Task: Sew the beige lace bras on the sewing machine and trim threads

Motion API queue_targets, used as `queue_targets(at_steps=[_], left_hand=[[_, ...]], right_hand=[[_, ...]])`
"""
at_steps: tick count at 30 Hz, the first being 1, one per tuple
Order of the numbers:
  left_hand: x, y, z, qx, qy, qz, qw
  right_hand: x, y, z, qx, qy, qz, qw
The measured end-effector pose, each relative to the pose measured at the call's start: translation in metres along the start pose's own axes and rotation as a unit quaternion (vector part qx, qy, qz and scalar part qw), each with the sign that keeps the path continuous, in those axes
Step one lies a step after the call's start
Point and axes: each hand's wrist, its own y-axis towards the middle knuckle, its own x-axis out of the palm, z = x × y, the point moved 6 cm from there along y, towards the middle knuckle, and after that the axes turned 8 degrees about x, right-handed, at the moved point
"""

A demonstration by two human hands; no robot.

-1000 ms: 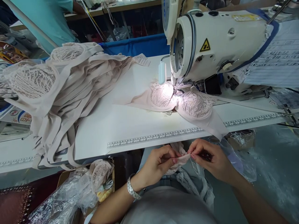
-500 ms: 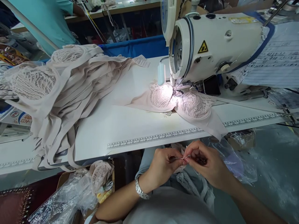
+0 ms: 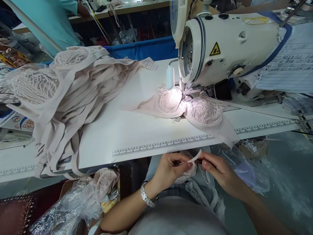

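Observation:
Below the table edge, my left hand [image 3: 172, 168] pinches a pale lace piece [image 3: 187, 173] between thumb and fingers. A narrow light strip [image 3: 196, 156] sticks up from it toward the right. Close beside the strip is my right hand [image 3: 220, 171], its thumb and forefinger closed together; what they grip, if anything, is hidden. On the table a pale pink lace bra [image 3: 204, 111] lies under the needle area of the sewing machine [image 3: 227, 49], lit by a small lamp. Neither hand touches the bra.
A heap of pale bras [image 3: 80, 81] covers the table's left side. A ruler strip [image 3: 166, 143] runs along the front edge. Below left stands a box with plastic wrap and lace [image 3: 106, 182]. A person in a turquoise shirt [image 3: 53, 23] is at the back left.
My hands have moved slightly apart from their fingertip-to-fingertip pinch. The light strip now stands up between them, and more of the lace shows under my left hand.

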Motion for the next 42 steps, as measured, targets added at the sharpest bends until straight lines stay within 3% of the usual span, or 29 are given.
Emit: queue_targets(at_steps=[3, 12, 19, 24, 36, 42], left_hand=[[0.001, 0.000, -0.001, 0.005, 0.001, -0.006, 1.000], [-0.001, 0.000, -0.002, 0.011, 0.027, 0.003, 1.000], [-0.002, 0.000, -0.001, 0.018, 0.042, 0.001, 0.999], [-0.005, -0.001, 0.000, 0.033, 0.052, 0.032, 0.998], [-0.003, -0.005, -0.009, -0.068, -0.081, 0.087, 0.991], [-0.003, -0.005, -0.014, -0.085, -0.099, 0.089, 0.987]], right_hand=[[0.005, 0.004, -0.007, 0.012, 0.040, -0.024, 0.999], [0.007, 0.011, -0.008, 0.034, 0.053, -0.012, 0.998], [0.007, 0.008, -0.009, 0.028, 0.063, -0.028, 0.997], [0.005, 0.007, -0.008, 0.007, 0.048, -0.017, 0.999], [0.003, 0.012, 0.003, 0.002, -0.005, 0.092, 0.996], [0.002, 0.009, 0.002, 0.001, -0.016, 0.090, 0.996]])
